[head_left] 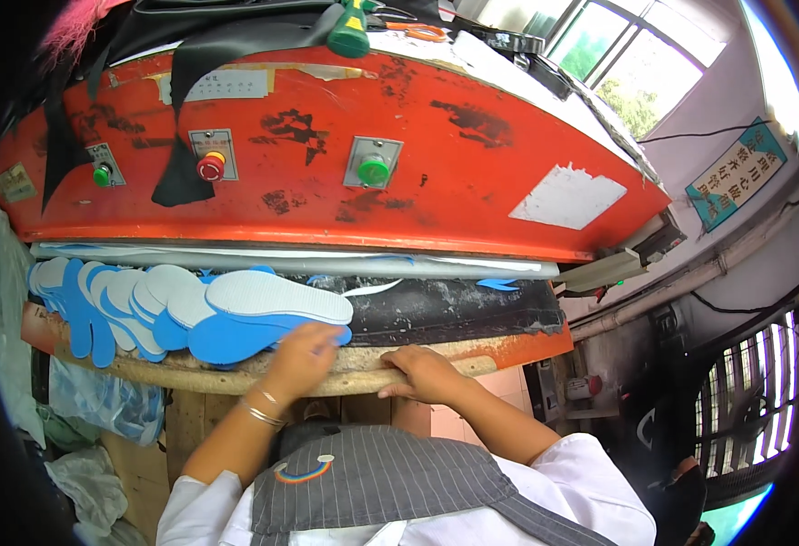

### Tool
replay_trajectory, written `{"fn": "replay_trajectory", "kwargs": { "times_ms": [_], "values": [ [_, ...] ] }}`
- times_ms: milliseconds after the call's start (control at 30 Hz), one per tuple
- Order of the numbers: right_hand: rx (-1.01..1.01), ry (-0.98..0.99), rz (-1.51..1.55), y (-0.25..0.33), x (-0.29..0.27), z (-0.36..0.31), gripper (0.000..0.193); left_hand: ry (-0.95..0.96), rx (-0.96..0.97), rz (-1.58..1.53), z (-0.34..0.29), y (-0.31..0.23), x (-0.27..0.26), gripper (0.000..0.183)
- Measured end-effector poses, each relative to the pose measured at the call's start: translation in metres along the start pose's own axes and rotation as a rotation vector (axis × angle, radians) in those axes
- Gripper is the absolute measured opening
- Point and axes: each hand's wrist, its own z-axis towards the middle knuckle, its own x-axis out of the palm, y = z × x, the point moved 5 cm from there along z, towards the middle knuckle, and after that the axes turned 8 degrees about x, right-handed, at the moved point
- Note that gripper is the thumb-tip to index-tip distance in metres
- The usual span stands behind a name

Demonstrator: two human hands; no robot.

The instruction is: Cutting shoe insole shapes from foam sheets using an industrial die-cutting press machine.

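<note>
Left grip (306,358) curls at the blue insole (240,338), pinching or not I cannot tell, while my right grip (427,376) rests, thumb spread, on the table edge (349,382).

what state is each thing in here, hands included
left hand: at the insoles' edge, grip unclear
right hand: resting on the front edge
insoles: blue and white, overlapping in a row
black surface: scuffed, whitish marks
red panel: paint marred by dark patches
pale patch: ragged-edged
black strip: hanging down
</note>
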Motion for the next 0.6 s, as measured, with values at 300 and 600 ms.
{"fn": "replay_trajectory", "kwargs": {
  "times_ms": [300,600],
  "values": [
    [0.051,-0.212,-0.161,-0.021,0.007,-0.032,0.045,0.122,-0.055,0.346,-0.015,-0.034,0.090,0.020],
    [-0.167,0.173,-0.053,-0.036,0.009,-0.041,0.043,0.190,-0.133,0.377,-0.024,-0.026,0.102,0.028]
  ]
}}
